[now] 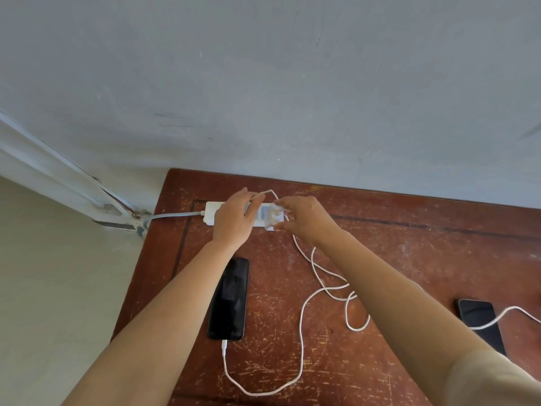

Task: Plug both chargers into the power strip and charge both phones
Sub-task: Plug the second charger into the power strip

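A white power strip lies near the table's far edge, by the wall. My left hand rests on top of the strip, fingers around a white cable end. My right hand pinches a white charger plug over the strip's right part; whether it is seated I cannot tell. A black phone lies in the middle with a white cable plugged into its near end. A second black phone lies at the right, a white cable across it, partly hidden by my right arm.
The worn brown wooden table stands against a grey wall. The strip's grey cord runs left off the table to a fitting by the floor. Cable loops lie between the two phones.
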{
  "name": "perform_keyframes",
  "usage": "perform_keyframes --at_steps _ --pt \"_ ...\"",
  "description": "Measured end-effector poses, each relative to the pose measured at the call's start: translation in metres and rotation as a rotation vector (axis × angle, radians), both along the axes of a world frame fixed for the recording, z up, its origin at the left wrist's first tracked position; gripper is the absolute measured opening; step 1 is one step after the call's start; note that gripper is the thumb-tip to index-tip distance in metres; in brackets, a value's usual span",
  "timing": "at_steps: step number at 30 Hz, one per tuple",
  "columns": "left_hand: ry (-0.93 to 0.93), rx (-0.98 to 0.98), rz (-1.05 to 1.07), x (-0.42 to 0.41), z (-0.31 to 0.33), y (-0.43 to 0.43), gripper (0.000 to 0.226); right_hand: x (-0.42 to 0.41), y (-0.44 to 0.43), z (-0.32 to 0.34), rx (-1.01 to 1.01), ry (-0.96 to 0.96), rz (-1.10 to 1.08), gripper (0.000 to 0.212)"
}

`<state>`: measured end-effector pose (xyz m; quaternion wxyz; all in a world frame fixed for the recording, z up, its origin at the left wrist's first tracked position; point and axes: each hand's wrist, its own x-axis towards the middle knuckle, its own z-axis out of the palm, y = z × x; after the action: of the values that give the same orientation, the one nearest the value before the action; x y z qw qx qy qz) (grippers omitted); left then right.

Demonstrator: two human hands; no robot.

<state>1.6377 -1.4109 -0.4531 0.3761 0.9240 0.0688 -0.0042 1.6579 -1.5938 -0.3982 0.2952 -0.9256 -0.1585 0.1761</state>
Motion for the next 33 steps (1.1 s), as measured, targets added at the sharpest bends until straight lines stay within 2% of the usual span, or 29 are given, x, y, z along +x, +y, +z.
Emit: perform_keyframes --at_steps 4,7,11,15,20,25,31,33 --pt "0.101 0.018 0.034 0.020 0.008 -0.001 0.057 0.004 0.009 0.000 -0.075 -0.028 0.095 0.059" --pt "0.161 -0.038 0.033 0.023 0.010 0.003 0.058 0.012 0.020 0.002 -0.169 -0.031 0.181 0.056" --pt "0.224 -0.185 0.049 0.019 0.008 0.010 0.068 0.022 0.023 0.002 -0.213 -0.021 0.185 0.053" --pt "0.262 -0.200 0.025 0.013 0.003 0.016 0.068 0.011 0.019 -0.006 -0.264 -0.098 0.204 0.057" --pt "0.281 -0.355 0.051 0.006 -0.002 0.019 0.038 0.010 0.018 -0.013 -0.326 -0.224 0.212 0.056" --pt "0.324 -0.455 0.086 0.005 0.003 0.025 0.042 0.002 0.016 -0.019 -0.309 -0.242 0.170 0.056" --pt "0.347 -0.513 0.184 -0.002 0.010 0.020 0.048 0.006 0.016 -0.009 -0.317 -0.134 0.134 0.059" --pt "0.359 -0.422 0.156 -0.009 0.017 0.023 0.045 0.004 0.018 -0.003 -0.316 -0.070 0.090 0.061"
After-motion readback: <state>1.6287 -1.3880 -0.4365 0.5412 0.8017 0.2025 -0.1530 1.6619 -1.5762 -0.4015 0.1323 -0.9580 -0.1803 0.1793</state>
